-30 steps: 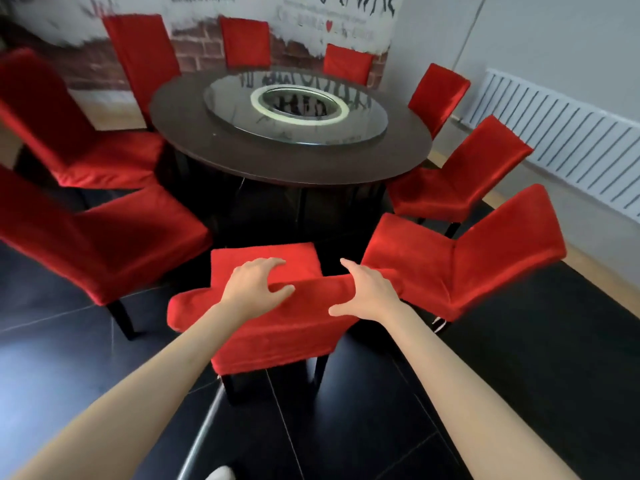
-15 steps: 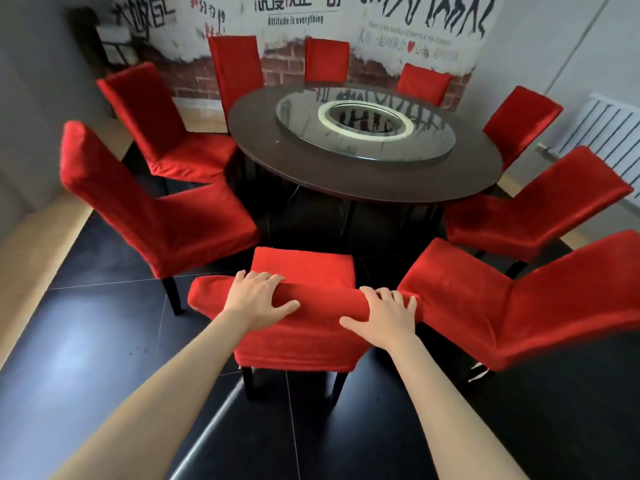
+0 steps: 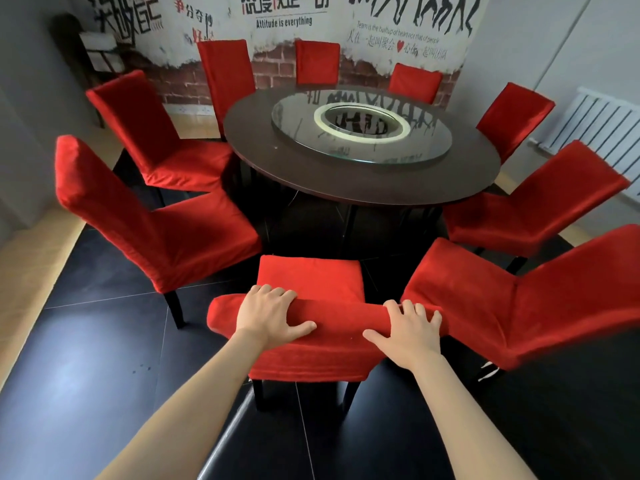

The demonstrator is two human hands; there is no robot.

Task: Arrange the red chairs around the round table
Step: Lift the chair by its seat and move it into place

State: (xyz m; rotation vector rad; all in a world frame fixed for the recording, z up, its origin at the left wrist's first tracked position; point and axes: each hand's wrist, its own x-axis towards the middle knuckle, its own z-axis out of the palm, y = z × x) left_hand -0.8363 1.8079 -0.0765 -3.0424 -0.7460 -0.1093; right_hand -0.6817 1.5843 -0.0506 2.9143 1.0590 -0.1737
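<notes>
Since the earlier frames, view swings left and lifts: more of the left wall and the two left-hand chairs come in, the radiator slides toward the right edge. Both hands keep the same hold on the near chair's top rail, and the chair sits much as it did against its neighbours.

Near. Left hand (image 3: pixel 268 315) grasps the padded top of the red fabric-covered chair with dark legs (image 3: pixel 311 282), fingers curled over the front, thumb spread along the back. Right hand (image 3: pixel 410 329) does likewise at the rail's right end, fingertips just beside the seat edge of the right-hand neighbour chair (image 3: pixel 485 299). Chair faces the table, seat front short of the rim, black glossy tiled floor (image 3: pixel 104 358) beneath.

Step in hand, by my reading: pushing this chair into the gap. To do it well, keep the push even through both hands so it runs straight; the right neighbour looks very close, so bias slightly left and watch the legs on the tile seams. Stop with the seat front near the rim, matching the others.

Far. Dark brown round wooden table (image 3: pixel 346 181) carries a round glass turntable (image 3: pixel 362 129) with a pale ring at centre.

Count: red chairs, nine in view: one held, two left, three far side, three right. Table, one. Turntable, one. White wall radiator (image 3: pixel 602 126), one. Hands, two.
</notes>
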